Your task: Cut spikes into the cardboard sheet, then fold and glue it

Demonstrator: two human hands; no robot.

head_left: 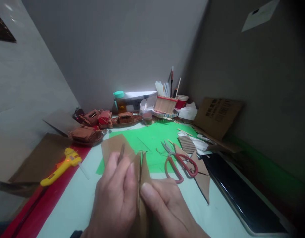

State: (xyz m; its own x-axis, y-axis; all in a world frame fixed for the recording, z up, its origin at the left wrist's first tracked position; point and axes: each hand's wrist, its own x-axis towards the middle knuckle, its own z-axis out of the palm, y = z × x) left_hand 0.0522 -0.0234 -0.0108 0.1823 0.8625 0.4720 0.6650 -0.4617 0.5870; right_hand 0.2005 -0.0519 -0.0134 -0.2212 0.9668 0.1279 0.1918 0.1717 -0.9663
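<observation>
Both hands hold a folded brown cardboard piece [144,175] upright between them, its narrow end pointing away from me. My left hand [116,191] grips its left side, fingers curled, with a thin dark strip showing at the fingertips. On the right side, my right hand [164,201] presses its thumb against the cardboard. Behind my left hand a flat brown cardboard sheet [115,143] lies partly on a green sheet [152,135]. Open scissors with red handles [173,158] rest just beyond my right hand, beside cut cardboard scraps [203,185].
A yellow glue gun [63,165] lies at the left on a red strip [50,201]. Brown model boats [86,134] stand at the back left. A holder with sticks and brushes [166,104] is at the back. A dark tablet [241,191] lies at the right.
</observation>
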